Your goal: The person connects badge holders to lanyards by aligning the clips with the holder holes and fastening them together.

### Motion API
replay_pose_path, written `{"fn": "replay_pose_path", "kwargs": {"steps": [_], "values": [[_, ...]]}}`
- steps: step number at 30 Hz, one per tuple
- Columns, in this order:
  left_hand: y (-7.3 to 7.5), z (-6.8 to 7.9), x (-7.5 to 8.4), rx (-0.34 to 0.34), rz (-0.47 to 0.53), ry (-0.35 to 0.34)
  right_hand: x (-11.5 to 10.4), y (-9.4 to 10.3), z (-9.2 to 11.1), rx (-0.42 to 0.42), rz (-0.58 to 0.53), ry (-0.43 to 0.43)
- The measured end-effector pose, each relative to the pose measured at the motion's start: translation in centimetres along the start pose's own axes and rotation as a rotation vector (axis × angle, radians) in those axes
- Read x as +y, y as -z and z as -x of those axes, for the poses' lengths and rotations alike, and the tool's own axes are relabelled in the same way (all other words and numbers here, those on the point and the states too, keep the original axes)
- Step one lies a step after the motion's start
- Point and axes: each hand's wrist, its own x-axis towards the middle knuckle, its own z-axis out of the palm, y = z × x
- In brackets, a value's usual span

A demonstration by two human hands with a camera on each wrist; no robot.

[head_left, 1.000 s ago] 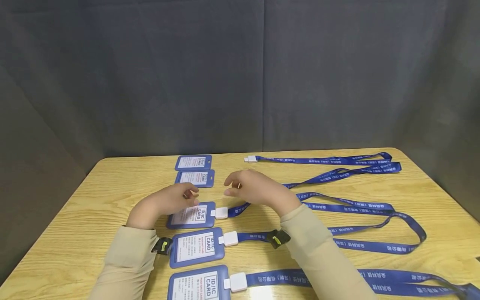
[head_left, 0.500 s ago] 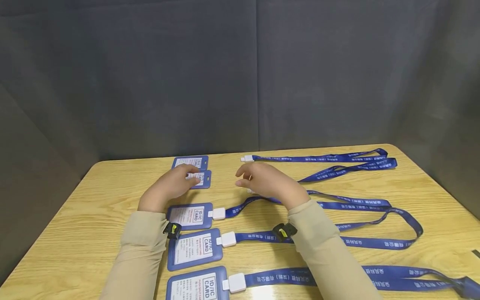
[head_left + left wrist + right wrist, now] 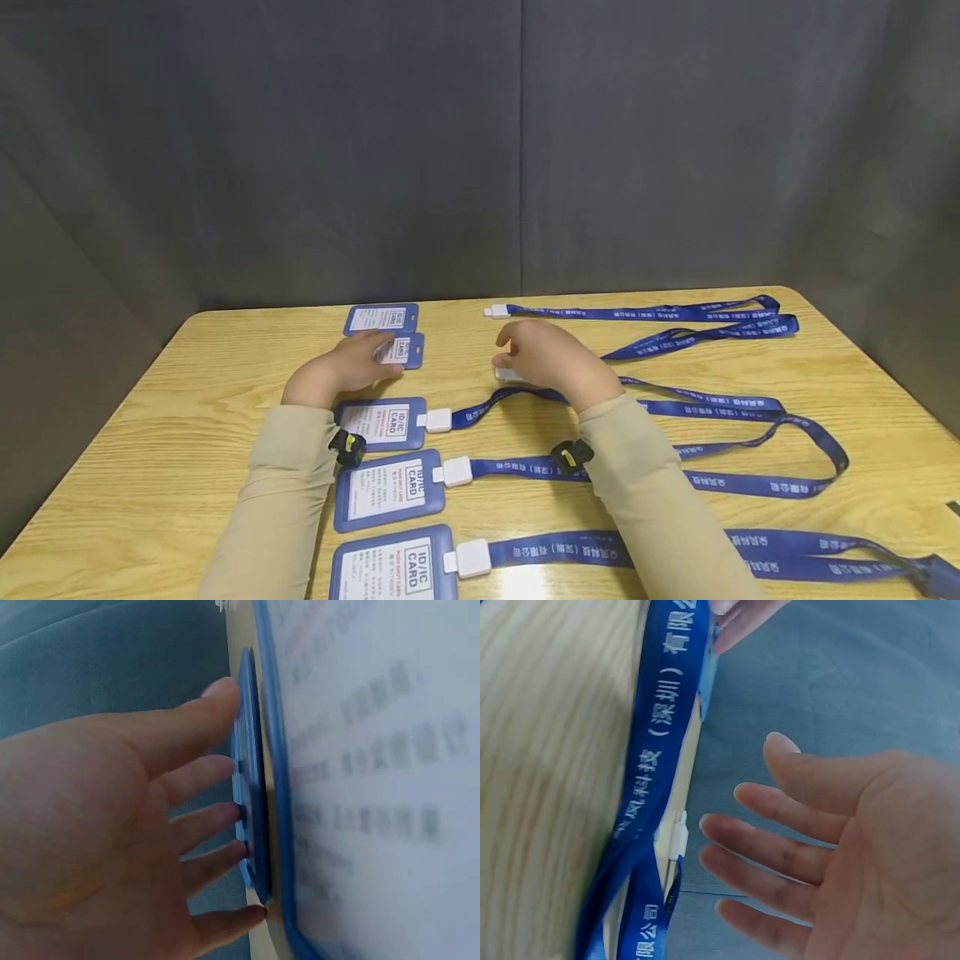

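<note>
My left hand (image 3: 345, 364) reaches onto a blue-framed ID card holder (image 3: 408, 353), second from the back, and covers its left part. In the left wrist view the fingers are spread, with their tips at the holder's edge. My right hand (image 3: 551, 357) hovers over the white clip (image 3: 507, 375) of a blue lanyard (image 3: 637, 347). Its fingers are loosely bent and hold nothing in the right wrist view. At the far edge lie another card holder (image 3: 381, 318) and, apart from it, a lanyard with a white clip (image 3: 498, 311).
Closer to me, three card holders (image 3: 386, 423) are joined by white clips (image 3: 457, 472) to blue lanyards stretched rightward under my right forearm. Everything lies on a wood-grain table (image 3: 187, 433). A dark curtain (image 3: 360, 150) hangs behind its far edge.
My left hand has moved away from the third card holder, forward onto the second one. My right hand has moved rightward, to above the second lanyard's clip.
</note>
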Motion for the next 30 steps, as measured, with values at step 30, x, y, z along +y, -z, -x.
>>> {"fn": "replay_pose_path", "kwargs": {"steps": [30], "values": [[0.3, 1.2, -0.4, 0.055, -0.001, 0.046, 1.3, -1.7, -0.8, 0.0, 0.095, -0.09]]}}
